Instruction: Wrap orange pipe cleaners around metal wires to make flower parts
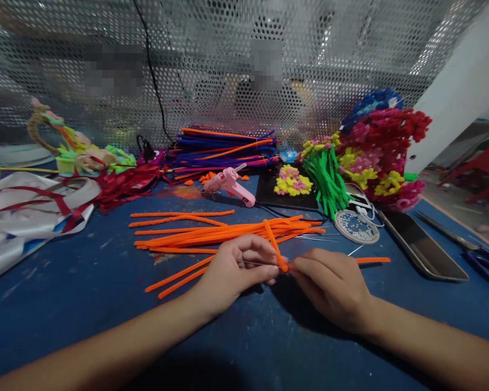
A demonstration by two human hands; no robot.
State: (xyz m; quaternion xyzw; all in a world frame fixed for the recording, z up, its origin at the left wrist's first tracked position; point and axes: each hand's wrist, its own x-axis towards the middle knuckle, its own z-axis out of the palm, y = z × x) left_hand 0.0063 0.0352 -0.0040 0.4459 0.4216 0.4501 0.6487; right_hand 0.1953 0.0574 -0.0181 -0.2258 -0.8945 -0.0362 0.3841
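Observation:
An orange pipe cleaner is bent, with one end standing up from a small twist between my hands. My left hand is closed in a pinch on it, and a thin wire crosses those fingers. From the other side my right hand grips the pipe cleaner at the twist. Past the right knuckles, an orange length and a piece of thin wire stick out; whether they join the held piece is hidden. Behind the left hand lies a loose bundle of orange pipe cleaners, with several thin wires at its right end.
A pink glue gun lies behind the bundle. Pipe-cleaner flowers, green stems and a dish of white beads stand back right. A phone and scissors lie right; ribbons left. Perforated metal rises behind.

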